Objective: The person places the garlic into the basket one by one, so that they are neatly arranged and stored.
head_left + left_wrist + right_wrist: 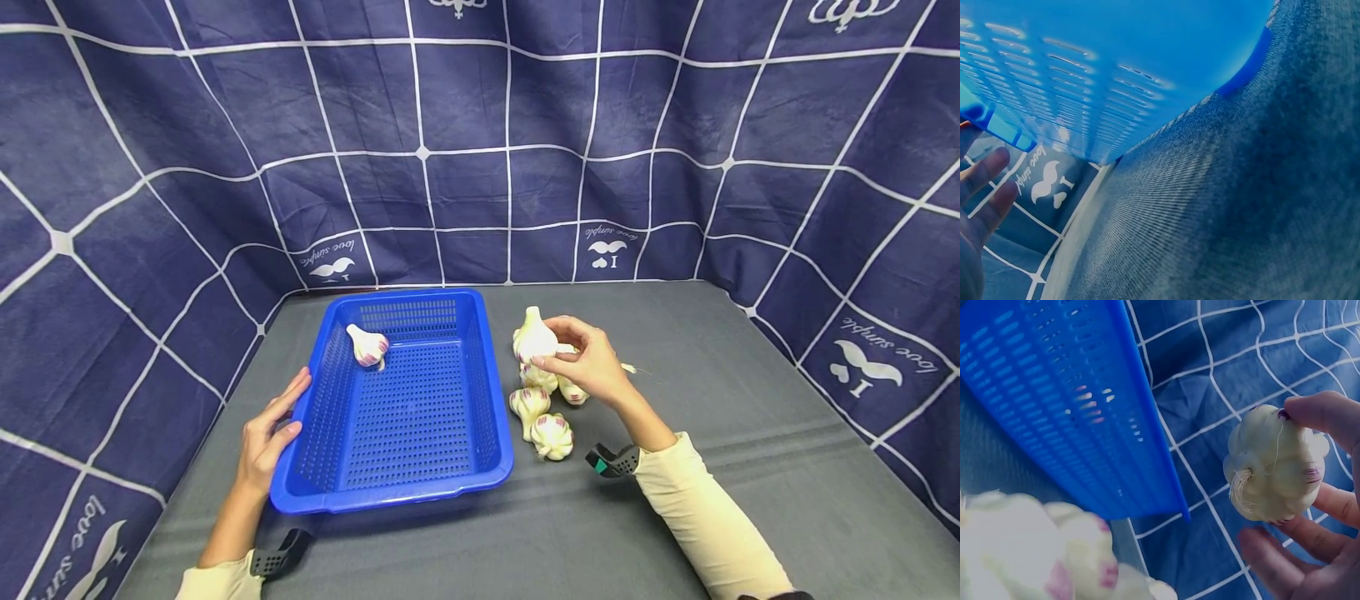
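Note:
My right hand (592,358) pinches a white garlic bulb (533,337) between thumb and fingers, with its stem pointing up in the head view. From the right wrist, the held garlic bulb (1275,465) shows its root tuft and purple streaks, raised beside the basket. Several more garlic bulbs (552,437) lie on the table under and in front of that hand. A blue plastic basket (411,492) stands to their left, with one garlic bulb (367,346) inside near its back left corner. My left hand (264,442) rests its extended fingers against the basket's left rim.
A grey cloth (697,367) covers the table. Behind it and along both sides hangs a dark blue curtain (465,192) with white grid lines. A dark band (613,461) is on my right wrist, another (281,554) on my left.

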The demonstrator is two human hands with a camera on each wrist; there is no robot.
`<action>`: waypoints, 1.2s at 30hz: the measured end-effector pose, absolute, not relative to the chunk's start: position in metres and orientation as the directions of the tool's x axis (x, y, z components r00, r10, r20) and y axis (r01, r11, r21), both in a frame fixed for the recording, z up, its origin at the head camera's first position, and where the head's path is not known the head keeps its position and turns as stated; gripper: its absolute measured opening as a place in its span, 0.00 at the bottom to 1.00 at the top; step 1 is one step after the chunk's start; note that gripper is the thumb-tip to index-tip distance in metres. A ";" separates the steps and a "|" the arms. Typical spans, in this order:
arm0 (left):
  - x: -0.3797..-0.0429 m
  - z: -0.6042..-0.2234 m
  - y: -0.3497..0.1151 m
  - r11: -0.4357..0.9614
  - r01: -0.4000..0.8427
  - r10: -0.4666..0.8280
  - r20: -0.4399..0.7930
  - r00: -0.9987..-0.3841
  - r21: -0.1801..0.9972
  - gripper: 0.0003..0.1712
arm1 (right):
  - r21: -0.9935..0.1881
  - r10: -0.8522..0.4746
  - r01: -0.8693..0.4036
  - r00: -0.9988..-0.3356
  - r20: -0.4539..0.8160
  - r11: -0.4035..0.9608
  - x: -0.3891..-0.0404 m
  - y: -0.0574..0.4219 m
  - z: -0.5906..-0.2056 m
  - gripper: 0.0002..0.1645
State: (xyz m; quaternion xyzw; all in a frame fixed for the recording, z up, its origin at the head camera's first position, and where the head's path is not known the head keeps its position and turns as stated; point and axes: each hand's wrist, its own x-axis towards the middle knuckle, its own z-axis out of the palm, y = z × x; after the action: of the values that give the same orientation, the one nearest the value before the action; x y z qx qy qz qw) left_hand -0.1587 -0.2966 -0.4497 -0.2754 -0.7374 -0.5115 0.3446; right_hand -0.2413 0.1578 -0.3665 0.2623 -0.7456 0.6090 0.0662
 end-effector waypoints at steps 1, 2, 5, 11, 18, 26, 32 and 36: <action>-0.159 -0.450 -0.297 0.326 0.758 0.052 0.790 -0.611 0.565 0.30 | -0.872 -0.315 -0.473 -0.853 0.417 0.129 -0.242 0.156 -0.365 0.29; -0.159 -0.450 -0.297 0.326 0.758 0.051 0.790 -0.611 0.565 0.30 | -0.869 -0.319 -0.475 -0.852 0.415 0.138 -0.242 0.154 -0.364 0.29; -0.159 -0.451 -0.297 0.329 0.756 0.048 0.790 -0.611 0.566 0.30 | -0.857 -0.319 -0.484 -0.852 0.416 0.175 -0.245 0.148 -0.361 0.29; -0.159 -0.451 -0.297 0.333 0.751 0.036 0.788 -0.615 0.571 0.30 | -0.847 -0.337 -0.501 -0.840 0.426 0.176 -0.249 0.133 -0.354 0.29; -0.159 -0.453 -0.298 0.343 0.751 0.044 0.789 -0.613 0.564 0.30 | -0.852 -0.370 -0.493 -0.836 0.406 0.178 -0.253 0.114 -0.349 0.30; -0.158 -0.452 -0.298 0.354 0.742 0.036 0.784 -0.620 0.570 0.30 | -0.855 -0.392 -0.484 -0.834 0.387 0.185 -0.258 0.093 -0.343 0.31; -0.159 -0.451 -0.298 0.359 0.748 0.041 0.792 -0.610 0.558 0.30 | -0.841 -0.406 -0.499 -0.826 0.390 0.207 -0.261 0.078 -0.339 0.32; -0.159 -0.451 -0.298 0.360 0.751 0.046 0.794 -0.607 0.553 0.30 | -0.821 -0.396 -0.517 -0.825 0.403 0.243 -0.261 0.069 -0.334 0.32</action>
State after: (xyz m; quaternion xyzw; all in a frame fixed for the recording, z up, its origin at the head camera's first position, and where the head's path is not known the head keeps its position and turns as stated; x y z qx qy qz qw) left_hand -0.1590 -0.2979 -0.4513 -0.2676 -0.7449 -0.4985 0.3537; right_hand -0.2609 0.0690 -0.3345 0.2901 -0.7865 0.5423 0.0559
